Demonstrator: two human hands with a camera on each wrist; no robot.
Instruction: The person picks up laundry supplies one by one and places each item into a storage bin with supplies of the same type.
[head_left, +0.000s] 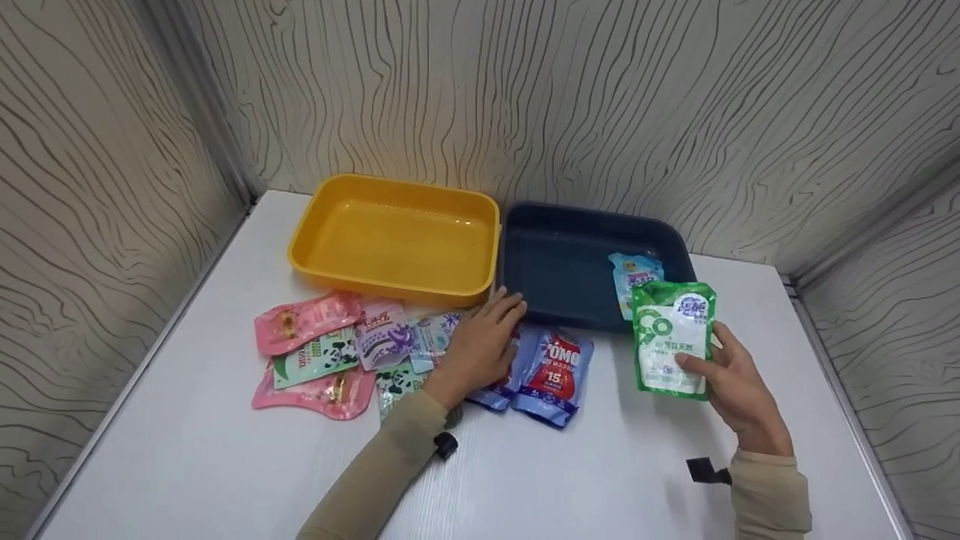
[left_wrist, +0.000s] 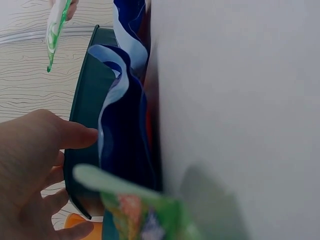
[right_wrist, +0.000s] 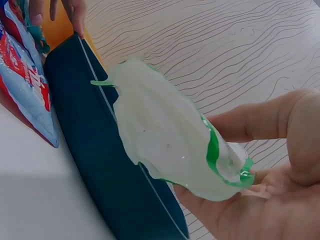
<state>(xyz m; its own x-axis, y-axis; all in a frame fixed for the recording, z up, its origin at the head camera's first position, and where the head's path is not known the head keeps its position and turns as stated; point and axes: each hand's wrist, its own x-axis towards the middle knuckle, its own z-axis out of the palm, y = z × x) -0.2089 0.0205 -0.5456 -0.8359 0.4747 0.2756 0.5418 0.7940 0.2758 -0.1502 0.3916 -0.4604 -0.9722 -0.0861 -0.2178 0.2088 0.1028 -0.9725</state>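
My right hand [head_left: 739, 382] holds a green and white pouch [head_left: 667, 330] upright, thumb on its front. The pouch is raised by the front right corner of a dark blue tray [head_left: 566, 255]. Inside that tray, a light blue pouch [head_left: 636, 268] leans at the right end, partly covered by the green one. My left hand [head_left: 480, 349] lies over the pouches, fingertips close to the rim between the trays. In the left wrist view its thumb [left_wrist: 80, 136] is at the edge of a dark blue pouch [left_wrist: 125, 135]. Beside it lies a blue and red OMO pouch [head_left: 555, 375].
A yellow tray [head_left: 397, 240] stands left of the dark blue one. In front of it lie pink pouches [head_left: 307, 322], a green panda pouch [head_left: 315, 358], a purple pouch [head_left: 384, 337] and several others, some overlapping. Patterned walls [head_left: 420, 90] enclose the white table [head_left: 180, 450].
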